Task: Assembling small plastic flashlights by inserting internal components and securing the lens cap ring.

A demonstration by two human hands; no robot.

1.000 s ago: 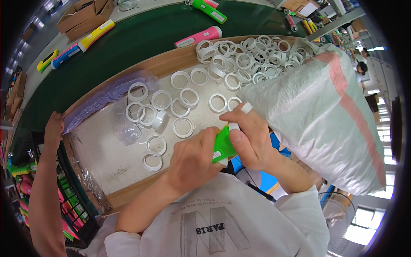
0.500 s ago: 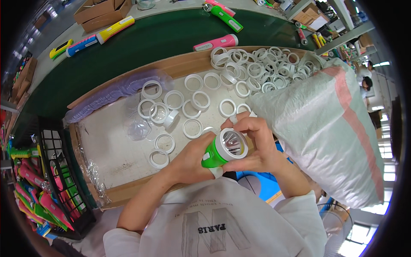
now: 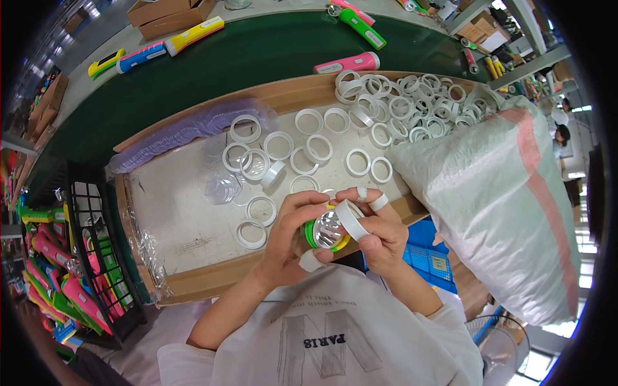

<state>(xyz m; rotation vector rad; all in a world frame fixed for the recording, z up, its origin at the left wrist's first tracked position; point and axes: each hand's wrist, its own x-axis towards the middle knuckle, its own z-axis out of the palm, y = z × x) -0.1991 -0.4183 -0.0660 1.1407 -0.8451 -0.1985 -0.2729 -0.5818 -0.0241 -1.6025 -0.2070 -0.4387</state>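
Observation:
My left hand point(image 3: 286, 235) is closed around a flashlight point(image 3: 327, 229) with a green body. Its shiny reflector faces up, with a yellow and green rim around it. My right hand point(image 3: 386, 235) pinches a white plastic ring point(image 3: 353, 225) between thumb and fingers. The ring is tilted on its side at the right edge of the flashlight's head; whether the two touch, I cannot tell. White tape wraps some fingers of both hands. Just beyond my hands, several loose white rings point(image 3: 251, 244) lie on a shallow tray point(image 3: 174, 225).
More rings are heaped point(image 3: 421, 106) at the tray's far right. Clear discs point(image 3: 193, 133) line its far left edge. A bulging white sack point(image 3: 470, 170) leans at the right. Flashlights fill a black crate point(image 3: 96, 212) at left; others, including a pink flashlight point(image 3: 347, 63), lie beyond the tray.
The white ring, which sat on the flashlight's head, is now off it and tilted in my right hand. The reflector and coloured rim are uncovered. The view has shifted slightly.

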